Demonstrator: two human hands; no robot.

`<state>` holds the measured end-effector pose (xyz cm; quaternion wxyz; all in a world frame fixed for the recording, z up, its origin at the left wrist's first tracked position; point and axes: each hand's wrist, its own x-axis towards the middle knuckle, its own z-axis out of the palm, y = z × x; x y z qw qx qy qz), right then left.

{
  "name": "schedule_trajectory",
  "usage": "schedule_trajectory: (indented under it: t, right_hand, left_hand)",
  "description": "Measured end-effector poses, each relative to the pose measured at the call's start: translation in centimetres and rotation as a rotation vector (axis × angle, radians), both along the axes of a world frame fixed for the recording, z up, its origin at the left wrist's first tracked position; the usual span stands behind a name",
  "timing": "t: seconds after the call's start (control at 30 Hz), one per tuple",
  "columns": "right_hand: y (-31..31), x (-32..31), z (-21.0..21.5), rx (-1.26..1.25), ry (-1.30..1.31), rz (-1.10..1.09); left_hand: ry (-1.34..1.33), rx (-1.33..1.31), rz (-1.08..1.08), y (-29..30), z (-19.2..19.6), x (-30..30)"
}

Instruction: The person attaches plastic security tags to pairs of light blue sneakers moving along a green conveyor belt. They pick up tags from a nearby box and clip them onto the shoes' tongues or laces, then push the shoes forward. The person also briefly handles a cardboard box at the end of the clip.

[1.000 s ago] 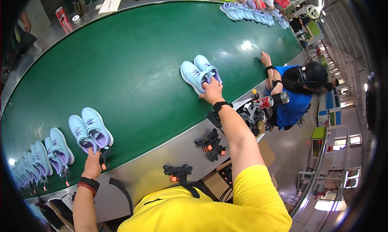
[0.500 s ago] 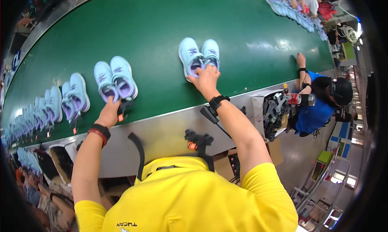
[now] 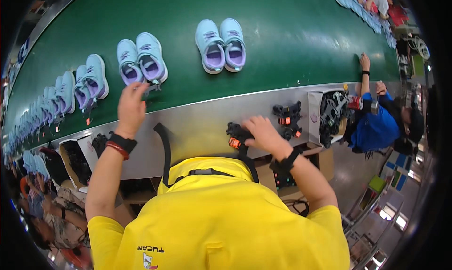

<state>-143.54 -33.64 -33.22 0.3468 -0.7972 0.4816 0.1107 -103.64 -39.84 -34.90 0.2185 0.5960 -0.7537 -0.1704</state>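
A pair of light blue sneakers with lilac lining (image 3: 142,59) stands on the green conveyor belt, with a dark plastic shoe hanger (image 3: 153,88) at its heels. Just below these heels is my left hand (image 3: 131,109), open, fingers loosely bent and slightly blurred. Farther right, another pair of sneakers (image 3: 220,45) stands side by side with no hand on it. My right hand (image 3: 265,134) reaches over the metal ledge, its fingertips at a black shoe hanger with an orange tag (image 3: 235,134). Whether those fingers grip it is hard to make out.
More tagged hangers (image 3: 288,117) lie right of my right hand, beside an open box of hangers (image 3: 333,112). A row of sneakers (image 3: 61,92) runs along the belt's left. A co-worker in blue (image 3: 376,122) sits at the right; other people are at the edges.
My right hand has left the right-hand sneakers and come back to the hangers on the ledge. My left hand has let go of the left pair's heel. The view has shifted.
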Motion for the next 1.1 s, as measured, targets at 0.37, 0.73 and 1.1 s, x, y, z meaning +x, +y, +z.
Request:
schedule_trajectory:
  t: [0.37,0.73,1.1]
  right_hand:
    - [7.4,9.5,-14.4,-0.241,-0.095,0.114]
    - [4.3,18.6,-8.9,-0.198,-0.267,0.335]
    - [1.9,18.5,-8.0,-0.124,-0.384,0.14]
  left_hand:
    - [0.076,0.038,-0.197,3.0,-5.5,1.4]
    - [0.075,0.086,-0.12,4.2,-8.4,1.5]
    - [0.074,0.033,-0.063,-3.2,-9.0,0.8]
